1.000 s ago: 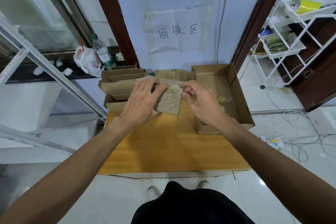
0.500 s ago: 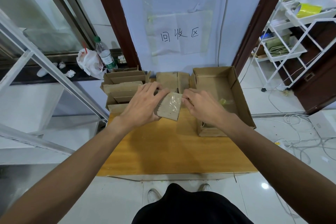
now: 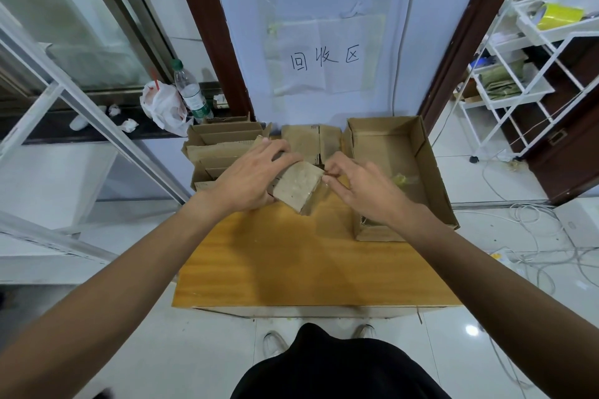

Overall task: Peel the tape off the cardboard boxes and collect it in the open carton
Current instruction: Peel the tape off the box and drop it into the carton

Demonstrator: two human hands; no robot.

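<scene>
A dark garment (image 3: 337,369) fills the bottom of the view, with two white shoes (image 3: 275,342) on the pale tiled floor just beyond it. Both bare forearms reach forward over a small wooden table (image 3: 291,262), whose near half is bare.

Past the table's middle the left hand (image 3: 251,180) is closed on the left side of a flattened cardboard piece (image 3: 299,186), fingers spread over its far edge, holding it tilted just above the tabletop. The right hand (image 3: 359,186) meets the piece's right corner, thumb and forefinger pinched on a strip of clear tape (image 3: 319,194) that hangs loose along the piece's right edge.

Along the table's right edge stands the open carton (image 3: 421,152), with a small crumpled wad of yellowish tape (image 3: 402,179) lying inside it. At the far left corner sits a stack of flattened cardboard boxes (image 3: 223,146), and another folded box (image 3: 308,141) stands at the far edge, between stack and carton.

Behind, a paper sign (image 3: 324,57) is taped to the blue wall; a plastic bottle (image 3: 189,89) and a white bag (image 3: 162,107) rest on a ledge to the left.
</scene>
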